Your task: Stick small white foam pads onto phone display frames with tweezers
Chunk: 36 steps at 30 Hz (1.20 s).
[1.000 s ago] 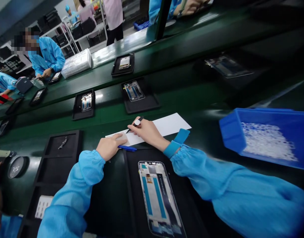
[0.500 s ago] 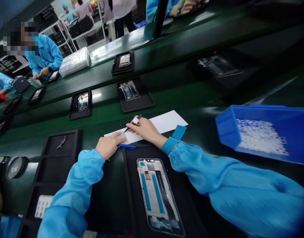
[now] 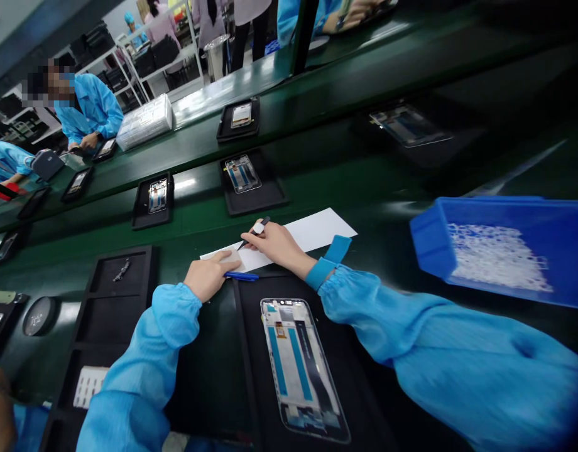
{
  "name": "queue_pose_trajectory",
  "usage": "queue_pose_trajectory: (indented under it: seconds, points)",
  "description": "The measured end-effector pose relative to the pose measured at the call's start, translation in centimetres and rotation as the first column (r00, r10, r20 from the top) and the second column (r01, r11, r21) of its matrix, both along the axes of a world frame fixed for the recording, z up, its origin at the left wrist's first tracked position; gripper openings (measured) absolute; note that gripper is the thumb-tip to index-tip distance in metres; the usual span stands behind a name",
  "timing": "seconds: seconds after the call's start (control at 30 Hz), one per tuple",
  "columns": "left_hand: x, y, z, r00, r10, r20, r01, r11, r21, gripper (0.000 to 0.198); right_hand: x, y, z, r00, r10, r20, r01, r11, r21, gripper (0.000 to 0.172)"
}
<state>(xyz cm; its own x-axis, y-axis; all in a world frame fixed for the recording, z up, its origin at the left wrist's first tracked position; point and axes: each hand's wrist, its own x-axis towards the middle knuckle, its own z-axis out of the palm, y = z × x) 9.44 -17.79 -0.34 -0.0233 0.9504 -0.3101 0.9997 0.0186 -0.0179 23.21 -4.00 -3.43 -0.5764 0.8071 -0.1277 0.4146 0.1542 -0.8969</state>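
A white paper sheet lies on the green bench in front of me. My right hand rests on it, fingers pinched round dark tweezers whose tip points down at the sheet. My left hand is curled, its fingertips pressing the sheet's left end, beside a blue pen. Nearer to me a phone frame with blue strips lies on a black mat, untouched.
A blue bin of small white parts stands to the right. A black compartment tray sits at left. Further black trays with phone frames ride the belt beyond. People in blue coats work at far left.
Both hands stay on the sheet in nearly the same pose. The phone trays on the belt have shifted slightly left, and the view has moved a little.
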Motion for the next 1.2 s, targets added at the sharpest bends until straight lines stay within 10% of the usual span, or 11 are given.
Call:
queue_pose_trajectory:
  seconds: [0.43, 0.63, 0.8, 1.2]
  points:
    - [-0.2, -0.1, 0.5, 0.997, 0.055, 0.054, -0.056, 0.998, 0.006, 0.052, 5.1, -1.6, 2.2, 0.921, -0.232, -0.313, 0.178, 0.965, -0.192, 0.019]
    - [0.7, -0.4, 2.0, 0.909, 0.167, 0.381, -0.283, 0.919, 0.273, 0.036, 11.2, -5.5, 2.0, 0.925, -0.220, -0.309, 0.146, 0.958, -0.247, 0.041]
    - [4.7, 0.2, 3.0, 0.736, 0.134, 0.664, -0.223, 0.973, 0.051, 0.028, 12.8, -7.7, 1.1, 0.948, -0.202, -0.247, 0.151, 0.966, -0.210, 0.043]
    - [7.3, 1.7, 1.9, 0.818, 0.164, 0.551, -0.096, 0.984, -0.150, 0.028, 12.8, -8.2, 1.2, 0.966, -0.197, -0.167, 0.175, 0.975, -0.138, 0.035]
